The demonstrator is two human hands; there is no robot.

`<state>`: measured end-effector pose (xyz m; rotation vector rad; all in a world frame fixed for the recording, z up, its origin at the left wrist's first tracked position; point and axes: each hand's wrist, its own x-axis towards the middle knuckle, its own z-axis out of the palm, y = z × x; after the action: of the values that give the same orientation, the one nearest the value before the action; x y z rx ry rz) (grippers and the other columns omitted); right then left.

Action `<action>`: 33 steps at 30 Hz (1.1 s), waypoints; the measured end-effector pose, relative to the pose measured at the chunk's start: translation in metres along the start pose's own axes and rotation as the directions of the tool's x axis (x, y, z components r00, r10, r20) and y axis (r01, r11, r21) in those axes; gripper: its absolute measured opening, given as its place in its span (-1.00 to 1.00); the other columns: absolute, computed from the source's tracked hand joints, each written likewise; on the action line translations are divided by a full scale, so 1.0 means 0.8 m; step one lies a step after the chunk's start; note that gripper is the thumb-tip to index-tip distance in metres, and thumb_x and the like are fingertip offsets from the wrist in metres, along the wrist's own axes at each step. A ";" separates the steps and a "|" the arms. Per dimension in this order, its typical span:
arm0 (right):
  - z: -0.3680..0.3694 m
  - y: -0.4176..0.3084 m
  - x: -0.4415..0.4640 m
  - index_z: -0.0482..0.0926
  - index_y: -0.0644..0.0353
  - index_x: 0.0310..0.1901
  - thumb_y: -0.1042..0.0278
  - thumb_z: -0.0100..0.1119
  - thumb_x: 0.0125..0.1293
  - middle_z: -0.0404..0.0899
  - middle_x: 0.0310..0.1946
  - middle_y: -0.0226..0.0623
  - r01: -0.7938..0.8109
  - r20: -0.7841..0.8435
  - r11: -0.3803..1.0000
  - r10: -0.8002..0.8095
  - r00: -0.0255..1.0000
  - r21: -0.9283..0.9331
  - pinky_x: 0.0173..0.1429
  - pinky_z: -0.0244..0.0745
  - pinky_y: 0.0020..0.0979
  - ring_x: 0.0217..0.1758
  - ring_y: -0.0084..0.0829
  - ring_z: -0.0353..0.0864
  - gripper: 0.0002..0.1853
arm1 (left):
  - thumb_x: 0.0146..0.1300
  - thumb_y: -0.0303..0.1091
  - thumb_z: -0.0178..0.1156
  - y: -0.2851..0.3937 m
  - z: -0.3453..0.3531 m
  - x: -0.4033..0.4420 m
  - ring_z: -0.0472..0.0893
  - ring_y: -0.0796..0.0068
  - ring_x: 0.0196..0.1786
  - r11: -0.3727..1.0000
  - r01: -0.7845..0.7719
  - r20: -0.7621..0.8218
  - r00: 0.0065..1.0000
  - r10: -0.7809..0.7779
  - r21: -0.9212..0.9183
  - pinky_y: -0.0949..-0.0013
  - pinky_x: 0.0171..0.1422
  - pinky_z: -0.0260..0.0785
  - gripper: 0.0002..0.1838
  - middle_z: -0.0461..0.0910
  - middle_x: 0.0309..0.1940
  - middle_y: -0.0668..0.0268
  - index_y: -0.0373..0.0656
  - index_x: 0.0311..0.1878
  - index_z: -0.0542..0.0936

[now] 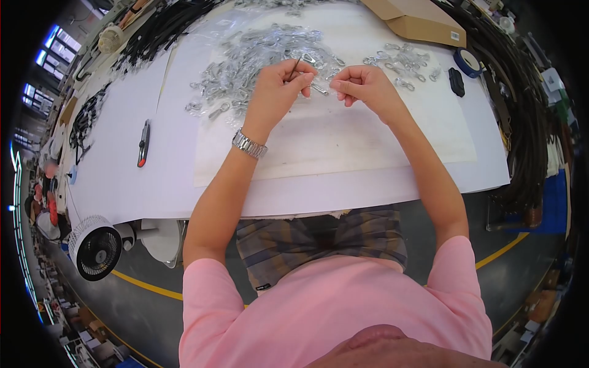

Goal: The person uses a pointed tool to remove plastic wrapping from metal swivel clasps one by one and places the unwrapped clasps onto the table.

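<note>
My left hand, with a metal watch on its wrist, is closed in a pinch above the white table sheet. A thin dark cord sticks up from between its fingers. Just by those fingertips is a silver metal clip; whether the hand touches it I cannot tell. Across a small gap, my right hand has its thumb and fingertips pressed together, and whatever they hold is too small to make out. Behind both hands spreads a pile of metal clips in clear plastic bags.
A smaller group of bagged clips lies right of the pile, below a cardboard box. Blue tape and a black object lie at right. A utility knife rests at left; black straps lie behind. A fan stands at front left.
</note>
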<state>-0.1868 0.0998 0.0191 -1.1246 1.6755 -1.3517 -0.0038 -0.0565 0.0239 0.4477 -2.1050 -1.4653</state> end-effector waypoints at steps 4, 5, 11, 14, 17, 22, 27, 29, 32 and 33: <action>-0.006 0.001 0.001 0.76 0.21 -0.05 0.18 0.49 0.44 0.73 -0.34 -0.44 0.038 -0.063 0.999 -0.041 0.997 -0.038 -0.13 0.60 -0.50 -0.31 -0.61 0.67 -0.73 | 0.50 -0.34 0.33 -0.001 -0.004 0.001 0.31 0.84 -0.54 0.997 0.049 -0.008 0.999 -0.050 -0.067 0.60 -0.46 0.07 -0.81 0.67 -0.46 0.48 -0.23 0.03 0.78; 0.002 0.001 0.000 0.77 0.20 -0.08 0.18 0.50 0.43 0.72 -0.36 -0.44 0.101 -0.140 0.987 -0.118 0.983 -0.123 -0.13 0.61 -0.46 -0.31 -0.58 0.68 -0.74 | 0.50 -0.34 0.33 -0.001 -0.004 0.000 0.30 0.84 -0.55 0.994 0.065 -0.010 0.998 -0.066 -0.087 0.60 -0.48 0.05 -0.80 0.66 -0.46 0.47 -0.24 0.03 0.78; 0.044 0.000 -0.017 0.76 0.15 -0.10 0.23 0.46 0.40 0.77 -0.34 -0.35 0.419 -0.112 0.653 -0.611 0.784 -0.630 -0.14 0.63 -0.26 -0.31 -0.28 0.75 -0.80 | 0.50 -0.35 0.33 -0.002 -0.007 -0.003 0.27 0.83 -0.59 0.967 0.125 -0.025 0.991 -0.133 -0.222 0.59 -0.54 0.01 -0.79 0.67 -0.45 0.43 -0.28 0.05 0.76; 0.042 0.005 -0.020 0.77 0.14 -0.11 0.27 0.35 0.44 0.79 -0.35 -0.30 0.362 -0.041 0.578 -0.567 0.822 -0.732 -0.14 0.64 -0.21 -0.29 -0.20 0.78 -0.85 | 0.50 -0.36 0.34 -0.003 -0.008 -0.003 0.27 0.83 -0.59 0.951 0.145 -0.027 0.987 -0.158 -0.274 0.59 -0.54 0.01 -0.79 0.67 -0.44 0.42 -0.29 0.04 0.75; 0.036 -0.001 -0.024 0.77 0.14 -0.15 0.28 0.24 0.50 0.78 -0.40 -0.30 0.367 -0.018 0.575 -0.554 0.832 -0.731 -0.18 0.63 -0.20 -0.33 -0.20 0.78 -0.83 | 0.49 -0.37 0.33 -0.006 -0.011 -0.003 0.27 0.83 -0.59 0.941 0.153 -0.026 0.985 -0.168 -0.301 0.60 -0.54 0.00 -0.80 0.65 -0.43 0.41 -0.29 0.03 0.75; 0.011 -0.007 -0.017 0.75 0.14 -0.22 0.29 0.15 0.54 0.75 -0.49 -0.35 0.288 -0.196 0.706 -0.519 0.832 -0.647 -0.30 0.57 -0.26 -0.49 -0.29 0.71 -0.77 | 0.49 -0.39 0.32 -0.009 -0.018 0.003 0.26 0.83 -0.60 0.948 0.162 -0.099 0.976 -0.195 -0.272 0.60 -0.55 -0.01 -0.81 0.63 -0.44 0.42 -0.29 0.04 0.74; 0.022 -0.014 -0.017 0.68 0.10 -0.26 0.21 0.28 0.53 0.68 -0.50 -0.44 0.350 -0.194 0.633 -0.628 0.754 -0.690 -0.33 0.51 -0.34 -0.50 -0.39 0.61 -0.79 | 0.49 -0.40 0.31 -0.005 -0.014 -0.002 0.27 0.84 -0.59 0.954 0.149 -0.059 0.984 -0.170 -0.259 0.60 -0.55 0.00 -0.80 0.63 -0.44 0.43 -0.28 0.05 0.74; 0.039 -0.019 -0.031 0.66 0.08 -0.24 0.18 0.40 0.44 0.65 -0.46 -0.41 0.315 -0.089 0.588 -0.556 0.826 -0.745 -0.31 0.52 -0.30 -0.45 -0.35 0.62 -0.81 | 0.49 -0.40 0.30 0.001 -0.004 -0.006 0.27 0.84 -0.59 0.954 0.132 -0.074 0.985 -0.157 -0.268 0.61 -0.54 0.01 -0.80 0.64 -0.44 0.43 -0.28 0.05 0.73; 0.055 -0.001 -0.025 0.68 0.16 -0.23 0.31 0.49 0.37 0.66 -0.44 -0.40 0.327 -0.089 0.563 -0.588 0.804 -0.759 -0.24 0.58 -0.39 -0.40 -0.44 0.66 -0.83 | 0.49 -0.40 0.30 0.001 -0.001 -0.006 0.27 0.83 -0.59 0.946 0.144 -0.062 0.984 -0.169 -0.292 0.62 -0.53 0.02 -0.80 0.64 -0.44 0.43 -0.28 0.06 0.73; 0.054 -0.002 -0.027 0.68 0.18 -0.22 0.36 0.46 0.36 0.68 -0.43 -0.36 0.312 -0.114 0.608 -0.559 0.821 -0.730 -0.25 0.56 -0.41 -0.40 -0.45 0.66 -0.87 | 0.49 -0.41 0.30 0.001 -0.001 -0.006 0.27 0.83 -0.59 0.941 0.153 -0.054 0.983 -0.177 -0.301 0.62 -0.52 0.03 -0.80 0.64 -0.43 0.43 -0.28 0.06 0.73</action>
<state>-0.1390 0.1035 0.0117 -1.9432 2.3750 -1.2709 0.0009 -0.0546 0.0235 0.5673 -1.7804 -1.7933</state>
